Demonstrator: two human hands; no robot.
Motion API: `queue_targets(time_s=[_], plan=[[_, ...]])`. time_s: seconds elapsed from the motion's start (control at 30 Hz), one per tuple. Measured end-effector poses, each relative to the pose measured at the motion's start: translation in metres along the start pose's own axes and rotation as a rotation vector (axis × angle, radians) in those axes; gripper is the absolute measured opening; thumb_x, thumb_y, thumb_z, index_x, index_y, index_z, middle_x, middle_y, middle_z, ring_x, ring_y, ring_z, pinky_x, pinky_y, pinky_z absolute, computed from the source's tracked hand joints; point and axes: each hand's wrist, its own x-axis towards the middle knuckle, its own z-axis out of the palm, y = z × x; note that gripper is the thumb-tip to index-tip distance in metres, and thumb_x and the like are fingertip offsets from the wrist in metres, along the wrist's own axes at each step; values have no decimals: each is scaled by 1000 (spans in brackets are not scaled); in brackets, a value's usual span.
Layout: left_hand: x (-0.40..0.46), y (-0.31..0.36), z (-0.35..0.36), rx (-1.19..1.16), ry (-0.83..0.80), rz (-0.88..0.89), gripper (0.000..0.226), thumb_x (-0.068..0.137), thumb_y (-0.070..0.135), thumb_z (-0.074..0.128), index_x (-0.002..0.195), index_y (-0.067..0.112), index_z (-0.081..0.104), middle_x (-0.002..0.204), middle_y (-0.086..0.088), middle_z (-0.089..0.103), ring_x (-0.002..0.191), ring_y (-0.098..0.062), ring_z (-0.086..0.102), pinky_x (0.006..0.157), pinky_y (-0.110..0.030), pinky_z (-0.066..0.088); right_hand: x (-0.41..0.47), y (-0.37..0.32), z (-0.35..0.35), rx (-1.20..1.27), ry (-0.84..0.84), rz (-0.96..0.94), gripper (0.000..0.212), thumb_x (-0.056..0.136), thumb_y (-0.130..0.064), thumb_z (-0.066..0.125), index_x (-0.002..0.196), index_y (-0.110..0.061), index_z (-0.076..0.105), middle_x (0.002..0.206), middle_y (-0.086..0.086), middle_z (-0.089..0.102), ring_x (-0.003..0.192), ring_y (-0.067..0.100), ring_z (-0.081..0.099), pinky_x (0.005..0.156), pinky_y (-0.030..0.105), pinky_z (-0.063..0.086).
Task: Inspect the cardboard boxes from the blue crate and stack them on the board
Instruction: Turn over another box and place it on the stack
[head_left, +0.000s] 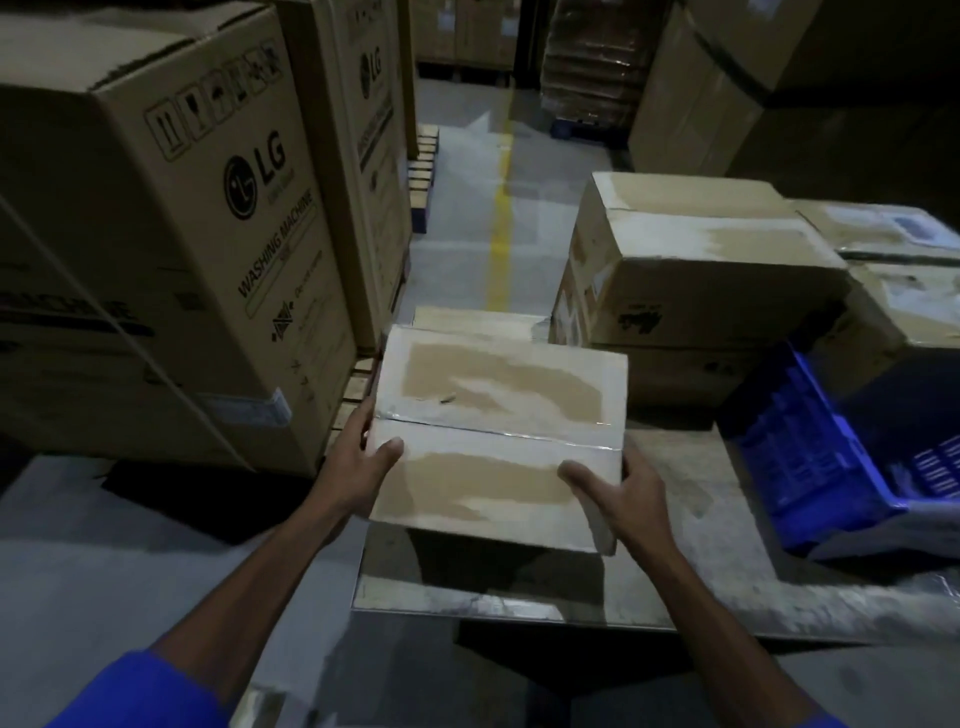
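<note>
**Box held over the board, both hands on its near corners**

Two blue sleeves frame the bottom of the view, and bare forearms run up from them to a flat, rectangular brown cardboard box (498, 441) with a taped centre seam and patches of pale tape residue on its top. The left hand (363, 457) wraps the box's near-left corner, thumb lying on the top face and fingers closed round the side. The right hand (618, 493) clasps the near-right corner the same way, thumb on top. Both are closed firmly on the box; neither is nearer than the other to any useful degree.

The box's long axis runs left to right, square across the person's front, and it appears to hang above the grey, scuffed flat board (691, 561), judging by the dark shadow beneath it. It sits over the board's left part, so setting it down looks like a straight lowering, with the stacked cardboard boxes (696, 270) just beyond and to the right as a likely neighbour.

The blue perforated plastic crate (810, 447) stands tilted at the board's right side. To the left, tall printed washing-machine cartons (171, 249) rest on a wooden pallet (358, 384); the concrete floor carries a yellow painted line (501, 234).
</note>
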Motion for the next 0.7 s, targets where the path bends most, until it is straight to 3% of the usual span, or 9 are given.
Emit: queue_targets(time_s=[0.07,0.17,0.3,0.43,0.57,0.7], plan=[[-5,5,0,-115,-7,-5,93,68,57,78,149,31,40,143,4,57,126,-16,59,97,-43,54,4,-2,-6,57,44,-49,52,82,-37,85,129,-25,65,117,-13,71,106,2,68,84,23,59],[-9,15,4,-228,8,-48,105,57,91,69,136,26,45,139,-1,58,126,-21,60,96,-42,55,5,-7,-13,194,105,11,33,96,-64,56,115,-39,67,116,-8,72,108,14,70,91,44,60],[-10,23,4,-385,45,-210,100,54,106,45,122,36,67,132,-1,68,124,-25,63,101,-56,52,3,-11,-20,330,156,151,43,104,-62,33,110,-35,66,119,6,71,102,13,69,77,32,55],[-6,44,2,-456,85,-198,85,80,91,38,123,24,65,125,-10,70,118,-32,66,102,-58,52,5,-16,-26,292,99,274,82,82,-87,31,107,-22,75,102,6,78,98,26,73,75,36,55],[-6,52,1,-441,-54,-277,69,87,71,41,128,20,64,120,-14,75,110,-36,71,93,-53,57,3,-18,-30,317,-55,348,93,75,-97,43,120,-23,75,114,9,78,111,30,72,103,52,54],[-8,50,0,-365,-148,-290,47,102,51,49,135,20,59,115,-7,77,104,-29,75,82,-44,62,-3,-25,-33,355,-144,394,82,77,-93,42,115,-27,74,121,11,76,116,32,69,109,56,49]])
